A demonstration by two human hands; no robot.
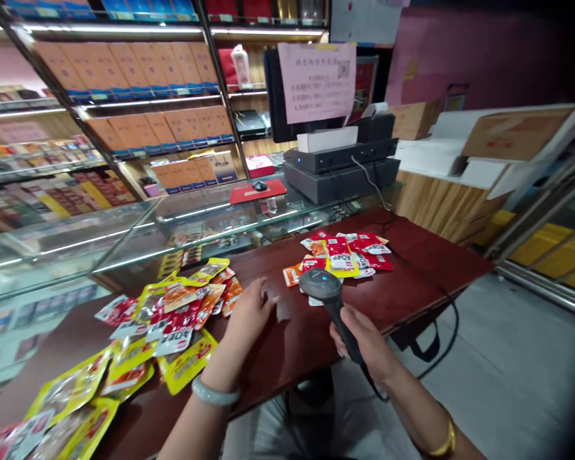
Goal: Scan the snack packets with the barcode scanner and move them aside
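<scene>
My right hand (361,338) is wrapped round the handle of a black barcode scanner (322,285), which has a small blue light on its head. The scanner's head hangs over the near edge of a pile of red, orange and yellow snack packets (342,254). My left hand (253,308) is over the tabletop, with its thumb apart from the loosely bent fingers and nothing visible in it. Just left of it lies a larger heap of snack packets (182,313), red, orange and yellow-edged. More yellow packets (71,383) spread toward the lower left.
The packets lie on a dark red table (412,255). Behind it stand a glass display counter (211,223), a red mat (249,191) with a mouse (259,186), and a black cash drawer (335,182). A cable (453,332) hangs off the right edge. Boxed goods (144,67) fill the shelves.
</scene>
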